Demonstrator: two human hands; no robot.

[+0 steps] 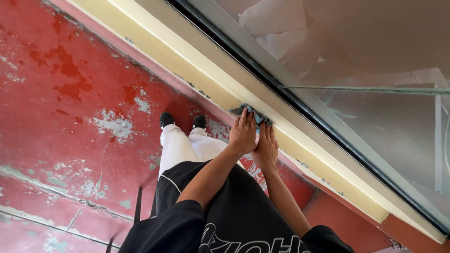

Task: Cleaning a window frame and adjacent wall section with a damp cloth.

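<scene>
A dark grey-blue cloth (253, 114) lies bunched on a cream-painted ledge (201, 70) under a large glass pane. My left hand (243, 134) presses on the cloth with its fingers stretched over it. Beside it and partly under it is my right hand (266, 149), its fingertips also on the cloth's near edge. Both arms reach out from black sleeves at the bottom of the view.
The glass pane (375, 117) in a dark frame runs diagonally across the upper right. Below the ledge is a worn red floor (70, 93) with chipped paint and cracks. My white trousers (180, 147) and black shoes (167, 118) stand close to the ledge.
</scene>
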